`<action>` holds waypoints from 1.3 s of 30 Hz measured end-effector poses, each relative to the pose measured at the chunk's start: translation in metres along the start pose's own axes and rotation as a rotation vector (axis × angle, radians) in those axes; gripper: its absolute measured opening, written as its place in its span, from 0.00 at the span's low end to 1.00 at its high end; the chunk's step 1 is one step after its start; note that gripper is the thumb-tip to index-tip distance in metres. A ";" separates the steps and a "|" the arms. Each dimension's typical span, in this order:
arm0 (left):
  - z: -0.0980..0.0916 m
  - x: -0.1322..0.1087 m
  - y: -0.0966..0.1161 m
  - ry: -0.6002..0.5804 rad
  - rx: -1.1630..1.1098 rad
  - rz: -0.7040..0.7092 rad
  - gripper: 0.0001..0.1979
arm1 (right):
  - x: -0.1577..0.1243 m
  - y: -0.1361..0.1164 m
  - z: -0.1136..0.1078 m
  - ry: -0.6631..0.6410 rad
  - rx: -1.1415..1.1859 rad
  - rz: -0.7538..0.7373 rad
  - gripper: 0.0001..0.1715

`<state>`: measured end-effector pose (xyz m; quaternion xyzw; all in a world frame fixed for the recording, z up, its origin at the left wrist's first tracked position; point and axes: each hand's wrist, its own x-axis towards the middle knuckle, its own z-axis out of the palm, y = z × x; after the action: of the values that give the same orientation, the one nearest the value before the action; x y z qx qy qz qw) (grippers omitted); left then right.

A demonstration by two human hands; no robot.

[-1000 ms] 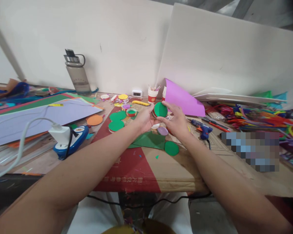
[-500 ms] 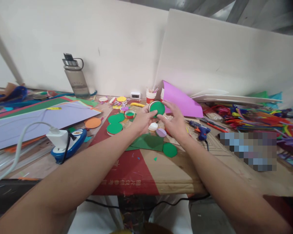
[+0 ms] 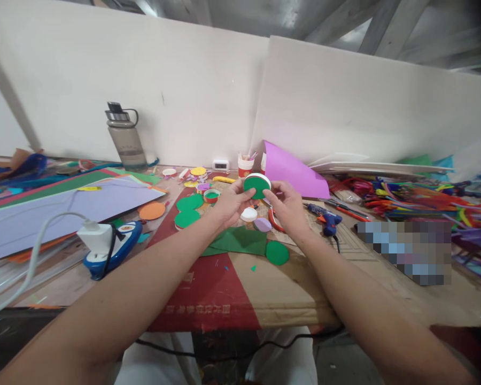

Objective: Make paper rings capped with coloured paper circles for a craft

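Observation:
A green disc with a white rim (image 3: 256, 187) is held up above the table between both hands. My left hand (image 3: 234, 202) grips its left side, thumb on the green face. On its right side, my right hand (image 3: 286, 206) pinches the edge with thumb and fingers. Below the hands lie a white round piece (image 3: 248, 215), a lilac disc (image 3: 262, 224) and red-handled scissors (image 3: 276, 220), partly hidden. A green sheet (image 3: 240, 240) and a loose green disc (image 3: 277, 252) rest nearer me. More green discs (image 3: 187, 218) lie to the left.
A blue power strip (image 3: 114, 248) with a white plug and a bottle (image 3: 126, 141) stand left. A blue glue gun (image 3: 329, 222) lies right, near colourful pipe cleaners (image 3: 401, 198). Behind are a paper cup (image 3: 246, 167) and a curled purple sheet (image 3: 292, 174).
The held disc has tilted, so its white rim now shows along the top. My right hand has closed onto the disc's right edge. The camera view has shifted slightly upward.

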<state>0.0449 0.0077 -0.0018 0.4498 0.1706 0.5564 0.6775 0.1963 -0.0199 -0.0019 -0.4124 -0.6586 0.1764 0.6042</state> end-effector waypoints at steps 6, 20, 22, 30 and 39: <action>0.001 -0.002 0.000 0.014 0.096 -0.052 0.19 | 0.004 0.009 0.006 0.016 0.320 0.322 0.16; -0.011 0.002 0.005 0.006 0.658 0.269 0.10 | 0.005 0.011 0.003 -0.016 0.121 0.174 0.16; -0.011 0.002 0.005 -0.001 0.690 0.282 0.10 | 0.005 0.010 0.003 -0.017 0.119 0.190 0.16; -0.005 -0.003 0.009 0.036 0.672 0.222 0.10 | 0.004 0.005 0.006 -0.048 0.309 0.320 0.13; -0.011 0.003 0.005 0.145 0.387 0.070 0.22 | 0.008 0.006 0.002 -0.055 0.830 0.731 0.10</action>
<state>0.0353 0.0148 -0.0030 0.5362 0.3068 0.5672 0.5446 0.1964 -0.0097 -0.0011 -0.3367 -0.3634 0.6302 0.5979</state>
